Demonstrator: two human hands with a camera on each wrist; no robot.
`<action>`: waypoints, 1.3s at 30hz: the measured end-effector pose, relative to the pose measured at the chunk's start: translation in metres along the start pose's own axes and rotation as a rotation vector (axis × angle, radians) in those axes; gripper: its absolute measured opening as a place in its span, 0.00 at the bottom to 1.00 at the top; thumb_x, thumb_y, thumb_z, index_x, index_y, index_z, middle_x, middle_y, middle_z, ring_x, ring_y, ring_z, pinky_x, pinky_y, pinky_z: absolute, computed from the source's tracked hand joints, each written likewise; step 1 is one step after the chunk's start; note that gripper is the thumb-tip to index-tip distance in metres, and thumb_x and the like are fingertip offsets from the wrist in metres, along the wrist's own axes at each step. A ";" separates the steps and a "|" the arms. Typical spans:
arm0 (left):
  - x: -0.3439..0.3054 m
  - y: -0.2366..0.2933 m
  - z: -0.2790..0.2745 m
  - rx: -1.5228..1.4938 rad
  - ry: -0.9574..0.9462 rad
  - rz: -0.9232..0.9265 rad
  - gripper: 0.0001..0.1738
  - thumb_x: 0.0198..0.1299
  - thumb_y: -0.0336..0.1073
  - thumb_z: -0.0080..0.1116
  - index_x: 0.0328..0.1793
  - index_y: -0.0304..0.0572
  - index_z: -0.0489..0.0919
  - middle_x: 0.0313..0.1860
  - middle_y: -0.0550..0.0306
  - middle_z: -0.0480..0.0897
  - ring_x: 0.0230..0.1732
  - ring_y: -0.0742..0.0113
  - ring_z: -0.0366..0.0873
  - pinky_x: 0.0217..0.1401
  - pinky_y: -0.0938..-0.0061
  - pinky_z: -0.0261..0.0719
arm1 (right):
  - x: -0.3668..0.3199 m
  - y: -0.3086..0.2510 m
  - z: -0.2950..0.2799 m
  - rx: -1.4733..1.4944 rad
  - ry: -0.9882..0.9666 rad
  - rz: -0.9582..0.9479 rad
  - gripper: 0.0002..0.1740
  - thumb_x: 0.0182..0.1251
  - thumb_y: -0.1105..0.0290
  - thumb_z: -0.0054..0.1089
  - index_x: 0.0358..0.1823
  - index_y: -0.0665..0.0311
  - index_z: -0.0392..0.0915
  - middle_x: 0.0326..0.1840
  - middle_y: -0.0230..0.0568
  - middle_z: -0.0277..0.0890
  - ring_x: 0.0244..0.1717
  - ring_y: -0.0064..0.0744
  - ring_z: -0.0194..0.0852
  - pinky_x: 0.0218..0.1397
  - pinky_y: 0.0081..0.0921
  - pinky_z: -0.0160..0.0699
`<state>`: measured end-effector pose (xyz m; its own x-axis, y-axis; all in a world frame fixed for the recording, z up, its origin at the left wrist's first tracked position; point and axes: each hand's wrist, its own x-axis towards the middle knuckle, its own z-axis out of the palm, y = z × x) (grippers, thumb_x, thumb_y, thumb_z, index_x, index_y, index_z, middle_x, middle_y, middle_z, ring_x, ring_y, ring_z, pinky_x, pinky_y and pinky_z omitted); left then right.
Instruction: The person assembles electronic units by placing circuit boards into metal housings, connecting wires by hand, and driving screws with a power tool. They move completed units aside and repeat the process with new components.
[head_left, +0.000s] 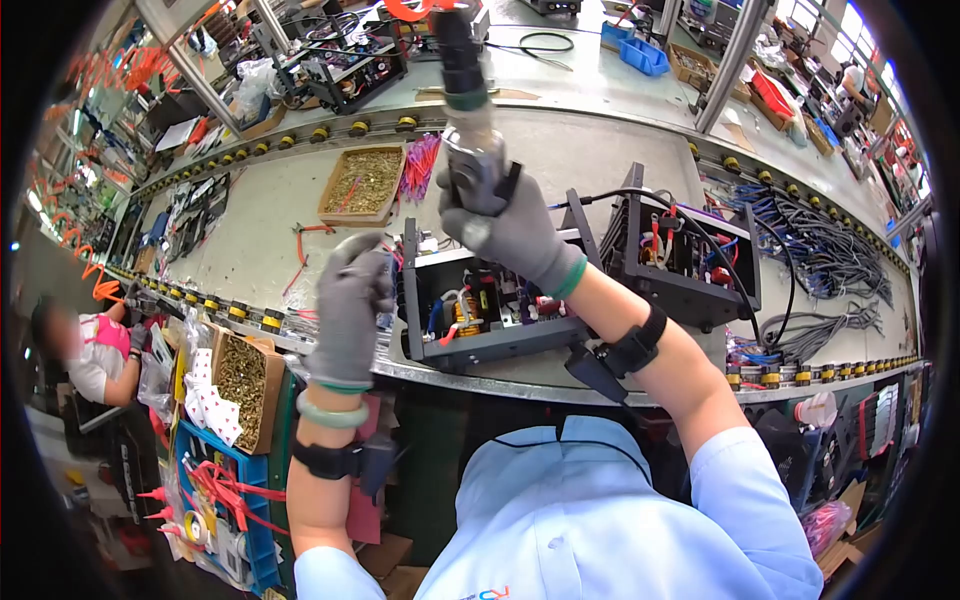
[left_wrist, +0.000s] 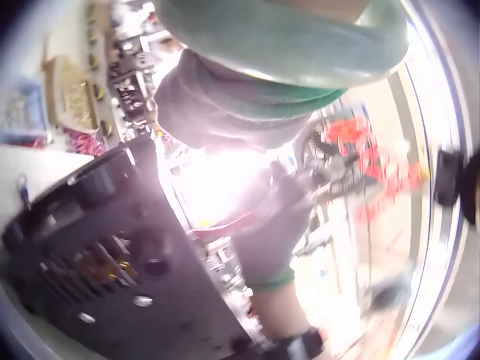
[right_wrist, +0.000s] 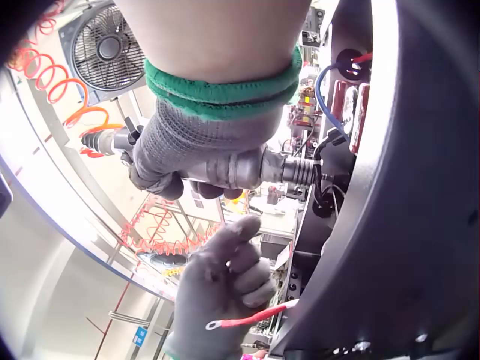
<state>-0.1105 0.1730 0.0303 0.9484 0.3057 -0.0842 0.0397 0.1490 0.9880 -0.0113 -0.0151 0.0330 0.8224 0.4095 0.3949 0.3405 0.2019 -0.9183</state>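
**Right hand grips a tool over an open chassis**

The person's gloved right hand (head_left: 515, 235) holds the upright tool (head_left: 473, 150) above the open chassis (head_left: 480, 352). The gloved left hand (head_left: 345, 310) is raised just left of the chassis, its fingers bent; blur makes it hard to say whether they hold anything. Beyond the chassis and to its left sits a tray (head_left: 326, 212) of small brass-coloured parts, with a pink and purple bundle (head_left: 420, 168) beside it. A second chassis (head_left: 680, 300) stands right of the first, and grey and blue cables (head_left: 835, 245) lie farther right.
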 end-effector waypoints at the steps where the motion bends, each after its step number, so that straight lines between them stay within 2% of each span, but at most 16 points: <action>1: -0.004 0.000 -0.011 -0.244 0.060 -0.138 0.15 0.71 0.37 0.53 0.60 0.44 0.77 0.35 0.67 0.81 0.25 0.83 0.71 0.22 0.87 0.66 | -0.003 -0.004 0.003 0.002 0.009 0.003 0.14 0.55 0.75 0.66 0.44 0.66 0.76 0.34 0.29 0.77 0.36 0.18 0.73 0.43 0.23 0.77; 4: -0.050 -0.016 -0.043 -0.365 -0.037 -0.251 0.16 0.73 0.38 0.50 0.62 0.41 0.74 0.34 0.67 0.81 0.23 0.83 0.70 0.19 0.89 0.62 | -0.009 -0.029 0.008 0.169 0.120 -0.025 0.14 0.55 0.78 0.65 0.43 0.66 0.75 0.32 0.28 0.75 0.35 0.16 0.73 0.41 0.21 0.76; 6: -0.082 -0.021 -0.031 -0.294 -0.051 -0.340 0.16 0.74 0.39 0.49 0.60 0.39 0.76 0.31 0.67 0.81 0.17 0.84 0.65 0.15 0.89 0.58 | -0.014 -0.056 0.004 0.253 0.145 -0.221 0.14 0.54 0.80 0.66 0.42 0.67 0.76 0.34 0.28 0.76 0.35 0.17 0.73 0.42 0.21 0.76; 7: -0.094 -0.017 -0.008 -0.296 0.067 -0.377 0.16 0.74 0.41 0.49 0.59 0.39 0.77 0.28 0.66 0.80 0.16 0.83 0.64 0.15 0.89 0.58 | -0.024 -0.074 -0.001 0.303 0.128 -0.137 0.16 0.55 0.81 0.66 0.45 0.67 0.75 0.37 0.30 0.77 0.37 0.18 0.74 0.43 0.21 0.77; 8: -0.105 -0.019 0.001 -0.278 -0.005 -0.411 0.16 0.74 0.41 0.49 0.58 0.39 0.77 0.28 0.65 0.80 0.16 0.83 0.64 0.15 0.89 0.57 | -0.034 -0.093 -0.007 0.353 0.115 -0.052 0.18 0.56 0.82 0.66 0.49 0.67 0.75 0.40 0.32 0.77 0.40 0.19 0.75 0.45 0.20 0.77; 11: -0.115 -0.024 0.035 -0.322 -0.444 -0.225 0.16 0.74 0.43 0.49 0.56 0.40 0.78 0.30 0.66 0.79 0.19 0.84 0.65 0.16 0.88 0.57 | -0.060 -0.108 -0.019 0.625 -0.080 -0.170 0.30 0.68 0.60 0.63 0.69 0.53 0.66 0.50 0.42 0.73 0.44 0.32 0.75 0.40 0.32 0.78; 13: -0.111 -0.024 0.071 -0.393 -0.355 -0.471 0.15 0.74 0.43 0.51 0.54 0.40 0.79 0.31 0.69 0.76 0.24 0.86 0.66 0.22 0.90 0.60 | -0.082 -0.108 -0.022 0.654 -0.001 -0.216 0.33 0.63 0.63 0.68 0.70 0.51 0.66 0.47 0.38 0.73 0.38 0.30 0.76 0.34 0.28 0.79; 15: -0.099 -0.035 0.088 -0.407 -0.445 -0.498 0.15 0.75 0.45 0.50 0.43 0.42 0.75 0.24 0.68 0.65 0.21 0.81 0.59 0.22 0.86 0.57 | -0.098 -0.103 -0.027 0.631 0.075 -0.250 0.34 0.62 0.66 0.70 0.70 0.51 0.66 0.45 0.37 0.74 0.33 0.30 0.76 0.30 0.27 0.79; 18: -0.087 -0.053 0.104 -0.537 -0.490 -0.505 0.13 0.74 0.44 0.52 0.40 0.43 0.75 0.23 0.70 0.64 0.21 0.82 0.57 0.21 0.85 0.54 | -0.113 -0.094 -0.041 0.629 0.170 -0.237 0.35 0.60 0.66 0.70 0.69 0.51 0.67 0.44 0.39 0.74 0.30 0.31 0.76 0.26 0.27 0.79; 19: -0.086 -0.058 0.106 -0.541 -0.501 -0.509 0.13 0.74 0.44 0.52 0.40 0.43 0.75 0.23 0.70 0.64 0.21 0.82 0.57 0.21 0.85 0.54 | -0.116 -0.094 -0.044 0.646 0.192 -0.224 0.35 0.60 0.65 0.70 0.69 0.51 0.67 0.44 0.39 0.74 0.31 0.31 0.76 0.27 0.28 0.80; 21: -0.082 -0.064 0.105 -0.629 -0.569 -0.533 0.18 0.75 0.46 0.52 0.55 0.38 0.78 0.25 0.70 0.65 0.22 0.83 0.55 0.22 0.86 0.54 | -0.122 -0.093 -0.050 0.681 0.235 -0.199 0.36 0.59 0.64 0.71 0.69 0.51 0.67 0.45 0.40 0.74 0.33 0.31 0.76 0.27 0.28 0.80; 26: -0.086 -0.063 0.114 -0.773 -0.525 -0.614 0.25 0.73 0.57 0.46 0.49 0.42 0.80 0.23 0.70 0.66 0.19 0.82 0.55 0.17 0.86 0.53 | -0.126 -0.087 -0.051 0.628 0.272 -0.238 0.36 0.59 0.62 0.72 0.68 0.52 0.67 0.46 0.40 0.74 0.35 0.31 0.77 0.29 0.29 0.79; 30: -0.084 -0.067 0.126 -0.962 -0.532 -0.647 0.24 0.73 0.57 0.48 0.44 0.45 0.81 0.21 0.70 0.65 0.17 0.81 0.53 0.15 0.84 0.52 | -0.129 -0.087 -0.045 0.545 0.354 -0.286 0.36 0.56 0.59 0.76 0.65 0.54 0.70 0.44 0.39 0.76 0.34 0.29 0.78 0.33 0.31 0.79; 35: -0.087 -0.073 0.145 -1.063 -0.466 -0.555 0.22 0.72 0.55 0.51 0.48 0.44 0.80 0.23 0.70 0.69 0.19 0.82 0.56 0.17 0.84 0.53 | -0.137 -0.078 -0.051 0.323 0.288 -0.406 0.29 0.57 0.56 0.76 0.53 0.63 0.74 0.34 0.40 0.76 0.28 0.32 0.77 0.27 0.31 0.76; 37: -0.085 -0.076 0.157 -1.005 -0.331 -0.360 0.21 0.72 0.55 0.52 0.51 0.45 0.80 0.24 0.70 0.72 0.21 0.82 0.57 0.20 0.85 0.55 | -0.138 -0.067 -0.070 0.409 0.090 -0.486 0.32 0.59 0.63 0.76 0.63 0.57 0.71 0.47 0.48 0.75 0.44 0.36 0.77 0.52 0.37 0.80; 39: -0.087 -0.074 0.167 -1.024 -0.256 -0.292 0.23 0.70 0.57 0.53 0.54 0.46 0.80 0.27 0.68 0.76 0.22 0.83 0.60 0.21 0.85 0.55 | -0.127 -0.075 -0.077 0.539 -0.025 -0.561 0.35 0.61 0.57 0.72 0.68 0.57 0.68 0.49 0.54 0.75 0.47 0.45 0.77 0.52 0.40 0.82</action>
<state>-0.1431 -0.0212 -0.0136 0.9870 -0.0551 -0.1513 0.1054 0.9312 0.3489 -0.1059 -0.1508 0.0497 0.5797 0.1369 0.8032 0.4286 0.7872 -0.4435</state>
